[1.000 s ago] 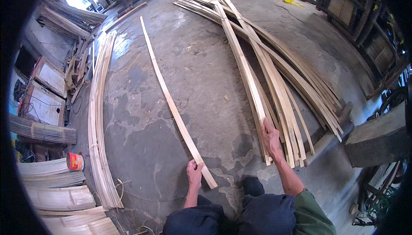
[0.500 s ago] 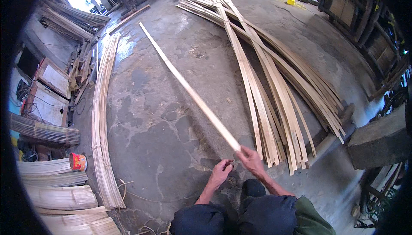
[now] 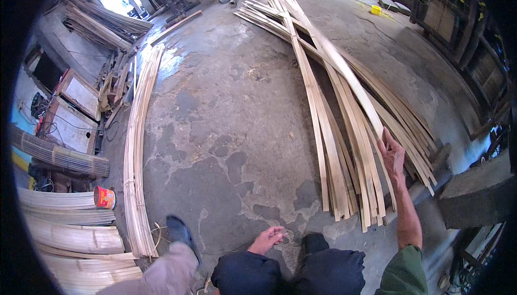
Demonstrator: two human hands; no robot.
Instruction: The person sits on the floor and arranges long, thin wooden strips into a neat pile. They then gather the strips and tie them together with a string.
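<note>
Right hand: the right hand (image 3: pixel 392 154) is out over the pile of strips (image 3: pixel 344 149), fingers spread and loose, palm resting on the top strip (image 3: pixel 344 74), not closed around it.
Left hand: the left hand (image 3: pixel 267 239) hangs low by the knee, fingers half curled, holding nothing, just above the concrete floor (image 3: pixel 215 122).
Top strip: long and pale, it lies slantwise across the pile, running from the right hand away to the far end of the heap.
Pile: flat pale strips fanned out on the floor to the person's right.
Left side: a tied bundle of thin slats (image 3: pixel 137 149) lies along the floor, well apart from the pile.
Near it: a small orange tin (image 3: pixel 104 197) sits beside stacked bundles.
</note>
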